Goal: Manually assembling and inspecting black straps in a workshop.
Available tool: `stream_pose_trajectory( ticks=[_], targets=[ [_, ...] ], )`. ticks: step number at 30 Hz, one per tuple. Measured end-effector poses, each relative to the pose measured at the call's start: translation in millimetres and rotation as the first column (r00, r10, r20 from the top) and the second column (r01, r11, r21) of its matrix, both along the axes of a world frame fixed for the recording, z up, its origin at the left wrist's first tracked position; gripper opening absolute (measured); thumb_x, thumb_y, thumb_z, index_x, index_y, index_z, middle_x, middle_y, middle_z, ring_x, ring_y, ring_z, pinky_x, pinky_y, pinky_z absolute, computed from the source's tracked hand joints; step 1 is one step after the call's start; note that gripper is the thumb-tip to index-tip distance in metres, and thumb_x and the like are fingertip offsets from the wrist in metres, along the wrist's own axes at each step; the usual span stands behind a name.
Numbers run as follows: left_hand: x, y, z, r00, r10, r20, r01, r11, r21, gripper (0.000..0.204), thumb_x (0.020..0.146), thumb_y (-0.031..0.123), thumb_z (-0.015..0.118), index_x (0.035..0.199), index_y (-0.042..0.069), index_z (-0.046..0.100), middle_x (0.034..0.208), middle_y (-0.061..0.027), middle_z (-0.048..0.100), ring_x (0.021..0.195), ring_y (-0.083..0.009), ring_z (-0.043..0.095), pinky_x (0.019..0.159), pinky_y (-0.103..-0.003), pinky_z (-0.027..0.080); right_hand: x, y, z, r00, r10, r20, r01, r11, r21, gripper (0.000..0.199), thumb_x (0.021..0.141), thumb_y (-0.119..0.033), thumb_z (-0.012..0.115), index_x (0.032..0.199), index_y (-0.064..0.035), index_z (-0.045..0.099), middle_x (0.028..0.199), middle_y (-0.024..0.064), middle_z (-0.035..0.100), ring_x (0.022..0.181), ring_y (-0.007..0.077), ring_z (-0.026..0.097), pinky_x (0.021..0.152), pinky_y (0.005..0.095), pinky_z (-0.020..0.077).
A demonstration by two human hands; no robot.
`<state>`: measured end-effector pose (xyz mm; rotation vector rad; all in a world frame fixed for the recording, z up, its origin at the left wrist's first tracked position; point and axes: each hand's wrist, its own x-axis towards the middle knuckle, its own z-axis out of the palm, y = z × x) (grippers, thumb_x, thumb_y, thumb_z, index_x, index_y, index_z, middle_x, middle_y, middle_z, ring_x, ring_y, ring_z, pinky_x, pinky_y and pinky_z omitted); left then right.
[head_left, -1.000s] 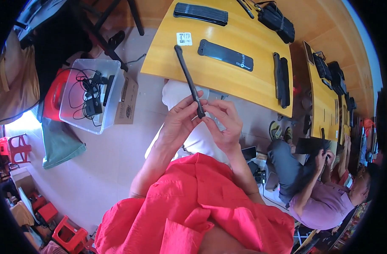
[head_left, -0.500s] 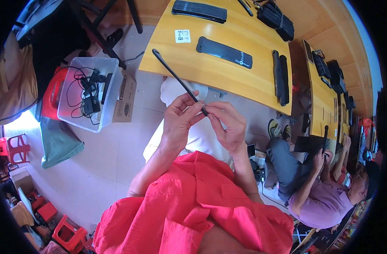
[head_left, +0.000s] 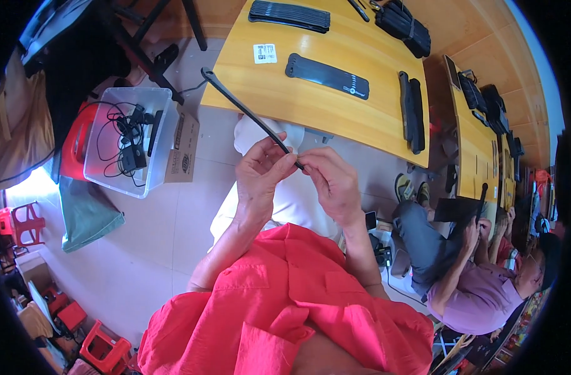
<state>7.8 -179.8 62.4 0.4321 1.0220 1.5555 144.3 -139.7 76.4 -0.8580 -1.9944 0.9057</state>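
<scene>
long thin black strip (head_left: 245, 111) pinched near its lower end by two bare hands

the strip slants in mid-air above the person's lap, its wider upper tip out past the near left edge of the smooth yellow wooden table (head_left: 348, 47). the left hand (head_left: 259, 175) has thumb and fingers closed around it near the bottom. the right hand (head_left: 336, 187) has its thumb and fingers drawn together at the lowest end; that end is mostly covered, so its exact shape is hard to tell.

on the table lie a flat black panel with pale markings (head_left: 323, 75), a small square white label (head_left: 265, 54) and a stack of flat black strips (head_left: 290, 15). a dark strapped bundle (head_left: 403, 28) sits at the far corner, partly cut off by the upper edge.

left of the person, a clear plastic box (head_left: 158, 153) holds tangled black cables (head_left: 130, 134). at right, a co-worker in a purple shirt (head_left: 476, 303) bends over a dark piece, its details too small to read.
</scene>
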Motion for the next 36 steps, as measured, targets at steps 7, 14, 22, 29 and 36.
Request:
stream_pose_trajectory(
  ticks=[7, 14, 22, 29, 36],
  targets=[
    [-1, 3, 1, 1.0, -0.028, 0.007, 0.028, 1.0, -0.01, 0.038, 0.079, 0.001, 0.064, 0.116, -0.003, 0.053, 0.09, -0.0064, 0.06, 0.084, -0.012, 0.059, 0.077, -0.027, 0.054, -4, 3, 2, 0.999, -0.038, 0.037, 0.035, 0.997, 0.071, 0.012, 0.079, 0.008, 0.055, 0.088, 0.001, 0.054, 0.082, 0.0148, 0.054, 0.071, 0.0305, 0.057, 0.06, 0.0327, 0.0463],
    [-8, 6, -2, 0.849, -0.091, -0.521, 0.039, 0.993, -0.11, 0.023, 0.078, 0.017, 0.069, 0.086, -0.004, 0.06, 0.065, -0.0078, 0.059, 0.06, -0.0099, 0.059, 0.053, -0.025, 0.047, -17, -4, -5, 0.992, -0.119, 0.041, 0.114, 0.988, 0.107, 0.009, 0.08, 0.006, 0.054, 0.086, 0.0002, 0.052, 0.079, 0.0151, 0.051, 0.069, 0.0327, 0.054, 0.057, 0.0363, 0.0431],
    [-13, -3, 9, 0.509, -0.27, -0.817, 0.121, 0.963, -0.242, 0.043, 0.079, 0.035, 0.066, 0.058, 0.0, 0.05, 0.048, -0.0113, 0.051, 0.044, -0.0255, 0.051, 0.043, -0.034, 0.037, -21, -9, -11, 0.992, -0.125, 0.011, 0.125, 0.992, 0.025, 0.008, 0.08, 0.007, 0.05, 0.085, 0.0005, 0.05, 0.077, 0.0155, 0.049, 0.068, 0.0345, 0.052, 0.058, 0.0375, 0.0414],
    [-14, -6, 13, 0.314, -0.341, -0.886, 0.215, 0.935, -0.284, 0.033, 0.091, 0.027, 0.045, 0.074, -0.001, 0.052, 0.06, -0.0164, 0.055, 0.058, -0.0362, 0.054, 0.054, -0.042, 0.041, -22, -7, -8, 0.995, -0.096, 0.008, 0.096, 0.995, -0.001, 0.004, 0.083, 0.004, 0.048, 0.084, 0.0, 0.05, 0.078, 0.0153, 0.047, 0.068, 0.0339, 0.051, 0.058, 0.0371, 0.0403],
    [-16, -10, 14, 0.582, -0.318, -0.749, 0.242, 0.946, -0.214, 0.029, 0.092, 0.023, 0.041, 0.08, 0.0, 0.054, 0.063, -0.0149, 0.056, 0.058, -0.0316, 0.055, 0.055, -0.039, 0.042, -24, -5, -4, 0.963, -0.053, -0.265, -0.017, 0.966, -0.257, 0.01, 0.082, 0.003, 0.055, 0.092, 0.0024, 0.055, 0.086, 0.0132, 0.053, 0.078, 0.0227, 0.059, 0.068, 0.0283, 0.0488]
  ],
)
